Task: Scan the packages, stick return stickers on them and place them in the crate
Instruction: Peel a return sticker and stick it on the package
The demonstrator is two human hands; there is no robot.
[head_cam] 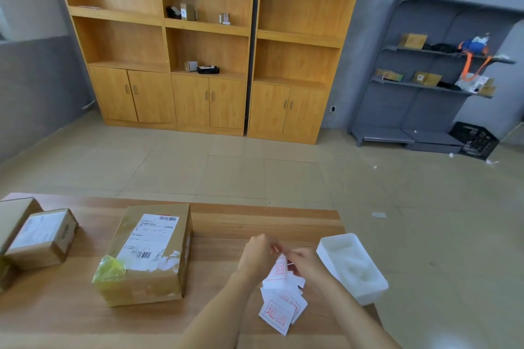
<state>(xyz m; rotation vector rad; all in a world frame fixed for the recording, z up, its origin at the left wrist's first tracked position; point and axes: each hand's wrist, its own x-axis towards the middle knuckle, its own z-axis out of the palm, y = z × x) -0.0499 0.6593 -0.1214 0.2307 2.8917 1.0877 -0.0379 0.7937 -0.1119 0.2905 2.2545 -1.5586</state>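
Note:
A brown cardboard package (147, 255) with a white shipping label and yellow tape on one corner sits on the wooden table (226, 221). To its right, my left hand (259, 253) and my right hand (304, 262) both pinch a white return sticker (279, 270) with red print, held just above the table. Below the hands lies a loose pile of the same stickers (279, 312). A smaller package (42, 238) with a white label stands at the table's left, beside another box at the edge of view.
A white plastic tray (351, 266) sits at the table's right end, close to my right hand. Beyond the table are a tiled floor, wooden cabinets (209, 45), a grey shelf rack (431, 73) holding small boxes, and a black crate (475, 140) on the floor.

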